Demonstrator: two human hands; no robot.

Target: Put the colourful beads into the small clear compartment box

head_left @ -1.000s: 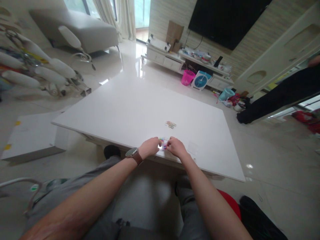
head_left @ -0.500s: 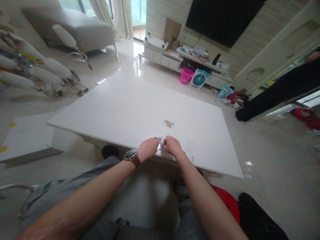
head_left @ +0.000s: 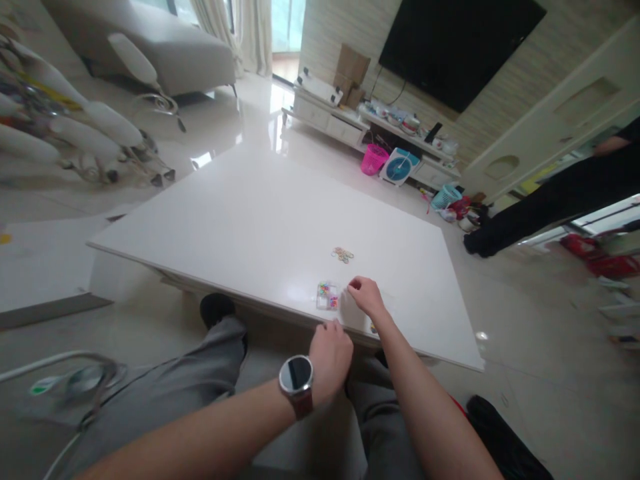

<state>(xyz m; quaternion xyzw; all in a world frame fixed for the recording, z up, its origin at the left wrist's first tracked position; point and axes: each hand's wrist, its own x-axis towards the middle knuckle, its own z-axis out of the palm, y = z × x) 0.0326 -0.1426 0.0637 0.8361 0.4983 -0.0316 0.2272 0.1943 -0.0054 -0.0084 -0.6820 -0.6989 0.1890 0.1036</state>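
The small clear box [head_left: 327, 295] with coloured pieces inside lies on the white table [head_left: 250, 227], close to the near edge. Its long axis runs about from 6 o'clock to 12 o'clock, with a light lean toward 1 o'clock; it is too small to tell which end is the front.

The left hand [head_left: 330, 357] is at 6 o'clock from the box, at the table edge and apart from the box. Its fingers are curled together and only the back of the hand shows, so I cannot tell if they pinch something. A watch [head_left: 296, 375] sits on this wrist.

The right hand [head_left: 367, 297] rests on the table at 3 o'clock from the box, just beside it but not touching. Its fingers are bent inward and the tips are pressed together, as if they pinch something very small; what it is I cannot tell.

A small pile of rings [head_left: 343, 254] lies at 1 o'clock from the box, well apart from both hands.

Half a second ago both hands were together over the box and covered it. Now the left hand is back at the table edge, the right hand is to the side, and the box lies free. The pile is in the same place.

At the far right another person in dark clothes [head_left: 550, 200] stands on the floor.
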